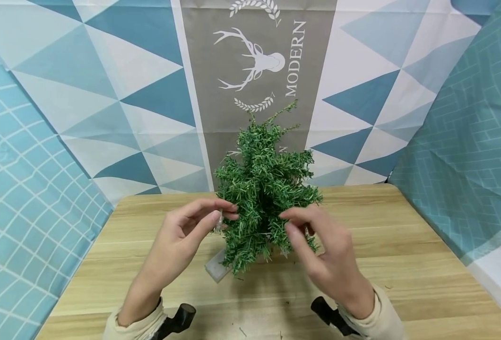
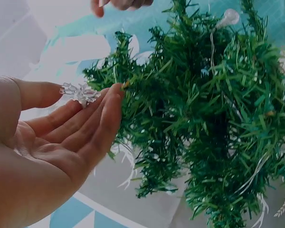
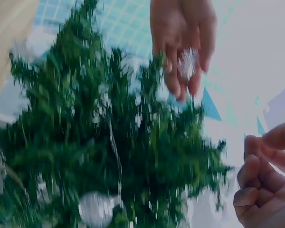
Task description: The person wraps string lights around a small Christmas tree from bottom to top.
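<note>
A small artificial Christmas tree (image 1: pixel 261 184) stands upright on the table between both hands. My left hand (image 1: pixel 186 226), at the tree's left side, pinches a clear snowflake light (image 2: pixel 80 93) between thumb and fingers. Its fingertips (image 2: pixel 116 90) reach the outer needles in the left wrist view. Opposite it, my right hand (image 1: pixel 324 241) hovers by the tree's right side, fingers loosely bent and thumb near the index finger, with nothing visible in them. Thin clear wire (image 2: pixel 254 175) runs through the branches, and a round clear bulb (image 2: pixel 231 17) hangs among them.
A flat pale rectangular block (image 1: pixel 217 267) lies at the tree's lower left on the wooden table (image 1: pixel 148 283). Loose needle bits are scattered near the front. Behind stands a patterned cloth (image 1: pixel 148 94), and a blue tiled cloth (image 1: pixel 21 189) hangs on the left.
</note>
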The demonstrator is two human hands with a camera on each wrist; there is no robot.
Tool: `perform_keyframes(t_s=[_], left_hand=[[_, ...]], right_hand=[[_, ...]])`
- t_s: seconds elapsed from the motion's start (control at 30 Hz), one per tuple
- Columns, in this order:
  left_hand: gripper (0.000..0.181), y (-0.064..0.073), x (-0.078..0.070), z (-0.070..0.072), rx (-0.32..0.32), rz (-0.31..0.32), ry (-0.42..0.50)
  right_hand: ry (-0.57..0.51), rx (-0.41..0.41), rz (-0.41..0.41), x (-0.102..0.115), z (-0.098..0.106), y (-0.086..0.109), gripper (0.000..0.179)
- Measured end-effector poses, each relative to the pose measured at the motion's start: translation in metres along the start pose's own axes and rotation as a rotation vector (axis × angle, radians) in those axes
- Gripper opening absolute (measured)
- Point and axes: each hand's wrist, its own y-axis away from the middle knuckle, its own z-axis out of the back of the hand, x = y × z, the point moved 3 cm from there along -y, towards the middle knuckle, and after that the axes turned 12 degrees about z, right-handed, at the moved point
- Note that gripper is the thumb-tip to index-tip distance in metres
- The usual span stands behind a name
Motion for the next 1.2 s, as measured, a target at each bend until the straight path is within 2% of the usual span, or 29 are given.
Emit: perform_keyframes(t_s=[0.1, 0.23, 0.33, 0.47, 0.57, 0.7, 0.83, 0.97, 1.07, 1.13, 1.2], left_hand=[[0.022, 0.001, -0.002, -0.003, -0.003, 0.024, -0.034], [0.023, 0.001, -0.003, -0.006, -0.008, 0.027, -0.074], [0.025, 0.002, -0.005, -0.009, 0.0, 0.025, -0.078], [0.026, 0.005, -0.007, -0.013, 0.016, 0.013, -0.067], [0.028, 0.008, -0.009, -0.017, 0.024, 0.002, -0.076], [0.029, 0.012, -0.012, -0.022, 0.025, -0.022, -0.126], [0.03, 0.014, -0.013, -0.026, -0.011, -0.113, -0.196], [0.025, 0.013, -0.015, -0.027, -0.125, -0.218, -0.255], [0.021, 0.012, -0.018, -0.029, -0.228, -0.325, -0.297], [0.025, 0.011, -0.019, -0.031, -0.284, -0.4, -0.345], [0.033, 0.008, -0.018, -0.033, -0.32, -0.448, -0.409]], right_hand=[[0.013, 0.055, 0.047, 0.01, -0.012, -0.003, 0.016], [0.113, 0.114, 0.099, 0.021, -0.028, -0.008, 0.017], [0.219, 0.179, 0.082, 0.022, -0.039, -0.009, 0.022], [0.327, 0.245, 0.021, 0.016, -0.049, -0.009, 0.034], [0.368, 0.228, 0.026, 0.011, -0.051, -0.009, 0.031], [0.341, 0.158, 0.054, 0.009, -0.046, -0.009, 0.019], [0.255, 0.12, 0.031, 0.007, -0.04, -0.01, 0.022], [0.204, 0.107, 0.011, 0.005, -0.036, -0.009, 0.027], [0.189, 0.101, 0.014, 0.005, -0.035, -0.008, 0.027], [0.183, 0.096, 0.01, 0.004, -0.034, -0.007, 0.027], [0.185, 0.093, -0.007, 0.003, -0.032, -0.006, 0.027]])
